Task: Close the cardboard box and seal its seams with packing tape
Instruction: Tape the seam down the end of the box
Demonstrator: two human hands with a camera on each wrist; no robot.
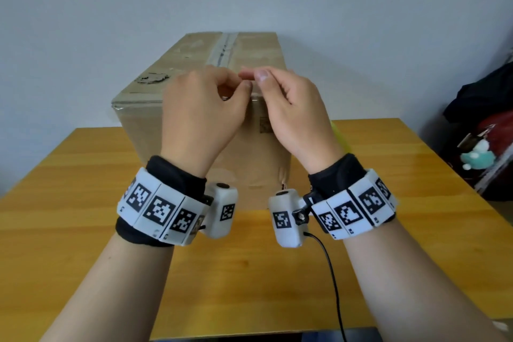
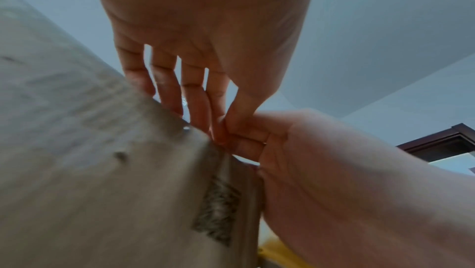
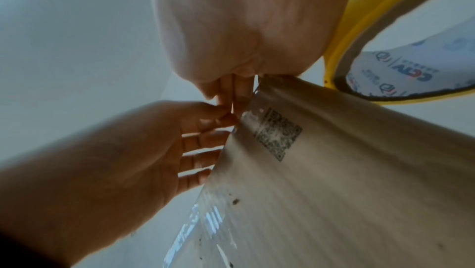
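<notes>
Item: tall brown cardboard box [image 1: 211, 108], closed, standing upright on the yellow wooden table [image 1: 83, 203] against the pale wall. Clear packing tape [image 1: 226, 48] is already running along its top seam.

Left hand [image 1: 200, 108] and right hand [image 1: 291, 108] are curling at the near top edge, fingertips meeting; they seem to be pinching a thin tape end, though that cannot be confirmed.

Handling: board probably stiff and light; tape likely clingy, best held by its edges.

Room: table is lying open on both sides; yellow tape roll [image 3: 385, 53] is sitting just right of the box.
</notes>
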